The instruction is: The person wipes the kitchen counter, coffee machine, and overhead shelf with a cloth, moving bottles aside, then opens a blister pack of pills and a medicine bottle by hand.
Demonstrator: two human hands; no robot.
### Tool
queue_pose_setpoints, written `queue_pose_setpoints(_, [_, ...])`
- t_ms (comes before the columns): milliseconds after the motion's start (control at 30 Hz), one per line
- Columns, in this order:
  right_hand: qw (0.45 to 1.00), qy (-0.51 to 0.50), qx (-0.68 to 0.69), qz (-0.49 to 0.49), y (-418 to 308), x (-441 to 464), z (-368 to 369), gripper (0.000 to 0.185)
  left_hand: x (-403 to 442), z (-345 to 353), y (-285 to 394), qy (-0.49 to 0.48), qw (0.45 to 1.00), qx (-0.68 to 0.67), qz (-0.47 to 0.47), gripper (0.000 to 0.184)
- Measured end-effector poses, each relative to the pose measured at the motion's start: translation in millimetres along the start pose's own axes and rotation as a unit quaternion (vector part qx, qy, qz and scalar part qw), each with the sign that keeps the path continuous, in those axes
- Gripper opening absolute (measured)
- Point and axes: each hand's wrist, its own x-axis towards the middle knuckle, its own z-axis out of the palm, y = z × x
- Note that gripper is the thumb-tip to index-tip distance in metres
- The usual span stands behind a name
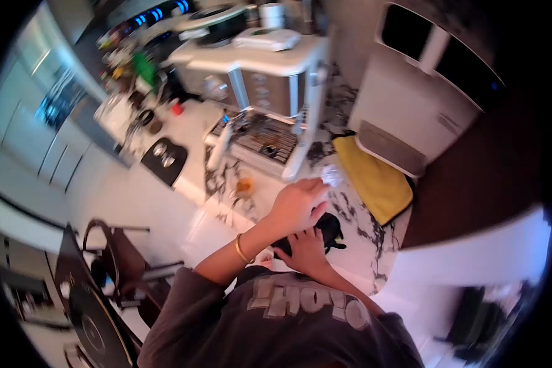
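Marble-look worktop (363,253) w/ dark veining; espresso machine (267,86) at far side, yellow cloth (375,181) on R. L hand (297,204), fingers part-curled, is at a clear shiny item (332,175) just L of the cloth; too blurred to ID, can't tell if gripped. R hand (306,250) open, fingers spread on a black item (330,232), nearer side.

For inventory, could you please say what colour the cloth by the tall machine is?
The cloth is yellow with dark edging, in the head view.
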Motion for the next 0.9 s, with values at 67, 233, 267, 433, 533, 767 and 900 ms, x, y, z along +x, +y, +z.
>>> queue_pose_setpoints(67, [0.998, 0.025, -0.033, -0.041, 3.9, -1.3, 15.3, 0.062, -41.6, -17.9, -0.5, -0.031, 0.999, -0.015, -0.02, 0.031])
queue_pose_setpoints(233, [0.992, 0.079, -0.033, -0.095, -10.6, 16.8, 18.6, 0.057, -136.9, -45.8, -16.3, 0.116, 0.974, 0.05, -0.188, 0.026])
queue_pose_setpoints(267, [0.992, 0.065, -0.026, -0.104, -13.4, 22.2, 22.0, 0.057, -148.2, -51.0, -28.9, 0.137, 0.964, 0.059, -0.221, 0.028])
queue_pose_setpoints(433, [0.994, 0.054, -0.038, -0.085, -34.5, 39.9, 36.0, 0.057, -114.5, -49.5, -90.9, 0.127, 0.944, 0.05, -0.3, 0.059])
queue_pose_setpoints(533, [0.996, 0.047, -0.052, -0.06, -47.9, 39.1, 38.3, 0.056, -98.6, -52.4, -112.6, 0.069, 0.952, 0.037, -0.296, 0.063])
queue_pose_setpoints(767, [0.996, 0.065, -0.066, 0.006, -69.5, 47.0, 37.0, 0.054, -104.0, -50.2, -160.7, 0.024, 0.974, -0.033, -0.225, 0.045])
queue_pose_setpoints(900, [0.994, 0.081, -0.064, 0.032, -76.3, 49.4, 35.3, 0.053, -114.4, -48.2, -173.3, 0.074, 0.974, -0.176, -0.123, 0.017])
